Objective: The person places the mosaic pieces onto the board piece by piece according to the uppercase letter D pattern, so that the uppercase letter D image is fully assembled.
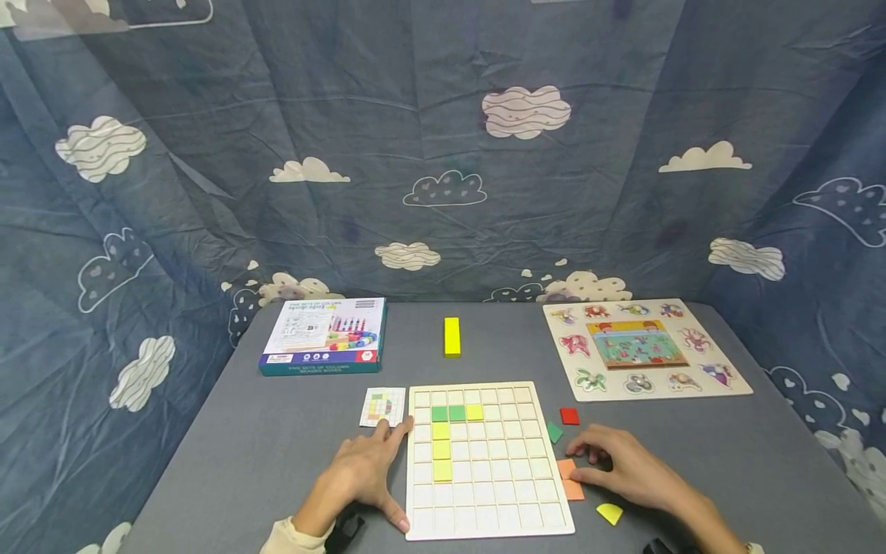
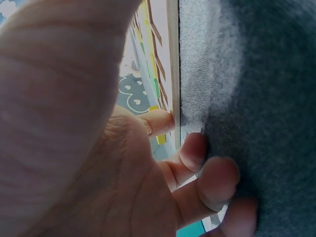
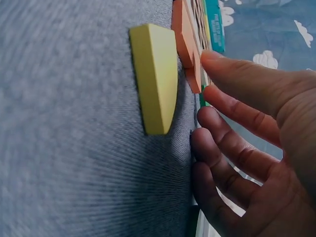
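My left hand (image 1: 365, 468) lies flat on the table (image 1: 277, 454) against the left edge of the grid board (image 1: 484, 460), fingers straight and spread. The fingertips (image 2: 219, 180) press on the grey cloth, and the thumb (image 2: 159, 122) touches the board's edge near its front left corner. It holds nothing.

My right hand (image 1: 626, 465) rests on the table just off the board's right edge. The fingers are loosely bent and the thumb touches the orange pieces (image 1: 571, 478), two flat tiles lying one beside the other against the board's right edge. I cannot tell from any view whether the fingers actually pinch a tile; in the right wrist view they hang relaxed beside the orange pieces (image 3: 186, 44), closed round nothing I can see. A yellow quarter-round piece (image 1: 610, 513) lies just in front of that hand, toward the front right of the table. A green piece (image 1: 554, 432) sits by the board's right edge behind my fingers, and a red square (image 1: 570, 416) lies just beyond it.

On the board, green and yellow tiles (image 1: 446, 438) fill part of the upper left cells. A small pattern card (image 1: 383, 406) lies at the board's back left corner. A yellow block (image 1: 452, 336) lies toward the back edge, a box (image 1: 324, 336) at the back left, and an animal puzzle (image 1: 644, 348) at the back right.
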Demonstrator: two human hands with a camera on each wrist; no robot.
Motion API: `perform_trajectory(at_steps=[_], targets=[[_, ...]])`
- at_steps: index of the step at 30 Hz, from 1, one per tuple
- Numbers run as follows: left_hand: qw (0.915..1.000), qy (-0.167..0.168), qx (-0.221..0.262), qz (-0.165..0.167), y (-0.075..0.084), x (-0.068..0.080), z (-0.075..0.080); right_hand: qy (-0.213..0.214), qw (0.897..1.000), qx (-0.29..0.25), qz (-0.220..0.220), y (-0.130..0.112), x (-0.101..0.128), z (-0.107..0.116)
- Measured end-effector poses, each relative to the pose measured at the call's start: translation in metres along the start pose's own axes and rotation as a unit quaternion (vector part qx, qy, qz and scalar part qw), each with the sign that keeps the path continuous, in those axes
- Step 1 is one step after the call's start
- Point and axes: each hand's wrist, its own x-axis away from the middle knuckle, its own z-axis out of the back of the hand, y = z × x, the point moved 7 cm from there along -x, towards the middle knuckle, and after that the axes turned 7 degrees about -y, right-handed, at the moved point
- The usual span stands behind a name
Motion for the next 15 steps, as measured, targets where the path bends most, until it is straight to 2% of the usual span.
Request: perform_trajectory(at_steps=[15], targets=[[0.9999,0.002,-0.01,-0.002,0.0006,0.0,-0.0002,-0.019,1.0,-0.017,-0.003,-0.0012,-0.0008,-0.0059]])
